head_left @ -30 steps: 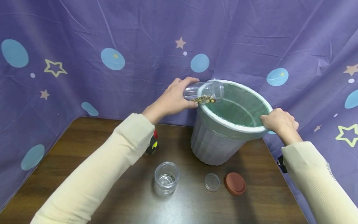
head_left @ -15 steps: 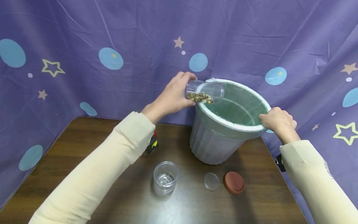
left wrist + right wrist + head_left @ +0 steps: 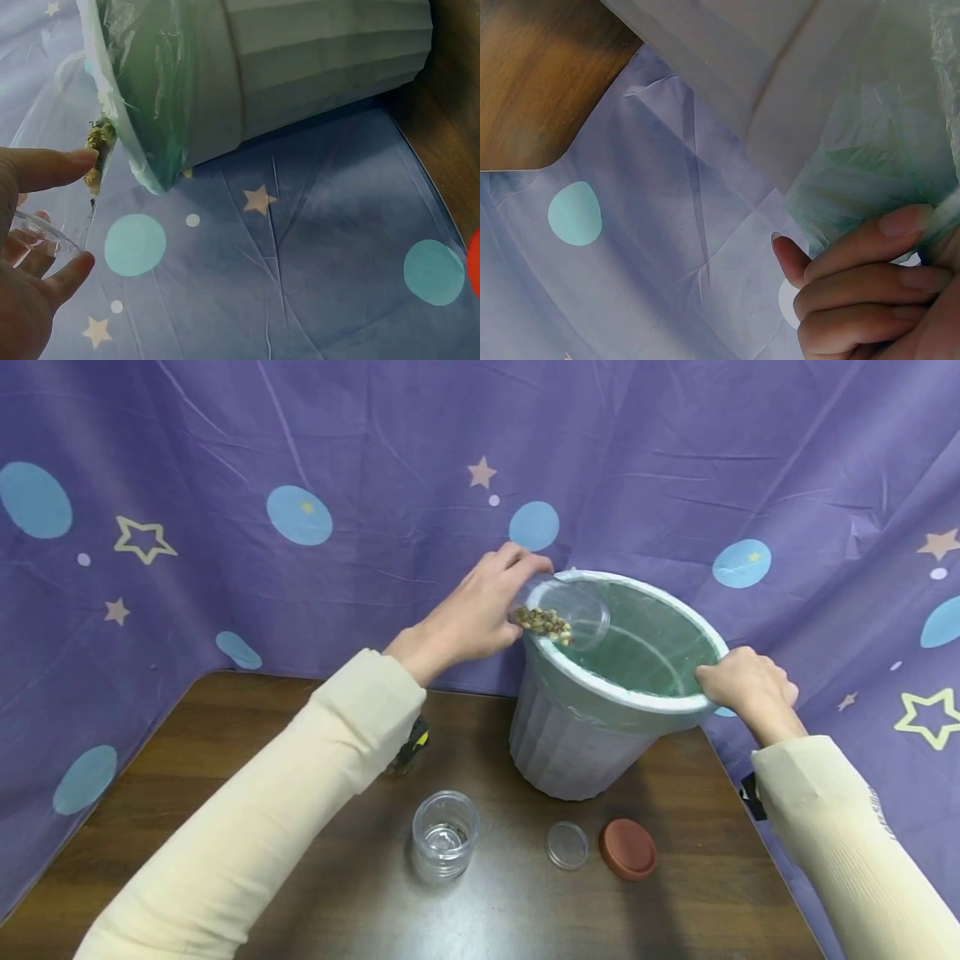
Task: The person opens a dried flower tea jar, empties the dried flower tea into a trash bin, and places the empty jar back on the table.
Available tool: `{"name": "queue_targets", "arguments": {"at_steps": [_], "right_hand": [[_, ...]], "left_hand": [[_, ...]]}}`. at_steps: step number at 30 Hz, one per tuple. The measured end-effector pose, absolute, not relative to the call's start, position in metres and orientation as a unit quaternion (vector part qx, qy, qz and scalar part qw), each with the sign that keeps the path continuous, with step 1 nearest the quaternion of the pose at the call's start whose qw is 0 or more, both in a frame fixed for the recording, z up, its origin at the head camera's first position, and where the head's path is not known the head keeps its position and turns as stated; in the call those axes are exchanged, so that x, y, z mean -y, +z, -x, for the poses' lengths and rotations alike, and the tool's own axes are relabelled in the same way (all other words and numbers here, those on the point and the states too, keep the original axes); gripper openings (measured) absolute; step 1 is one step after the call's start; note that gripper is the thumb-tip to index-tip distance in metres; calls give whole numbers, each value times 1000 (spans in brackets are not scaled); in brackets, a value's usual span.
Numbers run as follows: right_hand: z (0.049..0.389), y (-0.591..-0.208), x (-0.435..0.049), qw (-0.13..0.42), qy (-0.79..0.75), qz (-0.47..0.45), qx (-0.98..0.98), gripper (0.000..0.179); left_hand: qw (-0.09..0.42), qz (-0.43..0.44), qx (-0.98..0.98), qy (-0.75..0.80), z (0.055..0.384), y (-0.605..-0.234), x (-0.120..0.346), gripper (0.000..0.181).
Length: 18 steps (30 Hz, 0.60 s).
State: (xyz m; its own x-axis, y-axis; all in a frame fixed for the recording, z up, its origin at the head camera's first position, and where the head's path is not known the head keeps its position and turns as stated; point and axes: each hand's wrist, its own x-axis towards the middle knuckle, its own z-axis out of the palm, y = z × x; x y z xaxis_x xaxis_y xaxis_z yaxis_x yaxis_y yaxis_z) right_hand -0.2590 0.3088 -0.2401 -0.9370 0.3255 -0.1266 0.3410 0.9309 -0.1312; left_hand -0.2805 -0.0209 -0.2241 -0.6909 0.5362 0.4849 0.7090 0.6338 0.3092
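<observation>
**Holding a clear plastic jar (image 3: 579,600) sideways over the edge of a ribbed bin (image 3: 562,727)**

Gripping the jar round its base end with the left hand (image 3: 483,606), just left of the bin's rim, with fingers and thumb curled about the wall and spread no wider than the jar; holding the right side of the bin's rim with the right hand (image 3: 750,685), thumb inside, fingers folded round the outside.

Now for the risky part; would watch out for drawing the jar back left, since close enough to the rim to shed dried flower-like bits (image 3: 546,624) down the outside of the bin; might also fail by tipping too shallow, leaving the clump lying along the lower wall; could lose the jar into the bin by loosening up on that smooth plastic; could rock the bin, or drag the green bag liner (image 3: 652,647) off its rim, by pulling too hard from the right.

As for looks: see-through, glossy, round-mouthed; lying on its side across the left part of the bin's rim, mouth over the inside, seemingly pointing a little down; carrying yellowish, greenish and brownish pieces in a loose heap; can't tell whether touching the rim or just above it.

Also worth spotting: an upright clear jar (image 3: 445,839) in front of the bin and to its left; a transparent disc (image 3: 567,846) and a reddish-brown lid (image 3: 627,849) in front of the bin.
</observation>
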Motion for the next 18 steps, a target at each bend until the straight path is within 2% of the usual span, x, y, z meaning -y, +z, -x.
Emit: {"name": "queue_targets", "arguments": {"at_steps": [18], "right_hand": [[260, -240, -310, 56, -75, -172, -981, 49]], "left_hand": [[199, 386, 877, -203, 277, -219, 11, 69]]}}
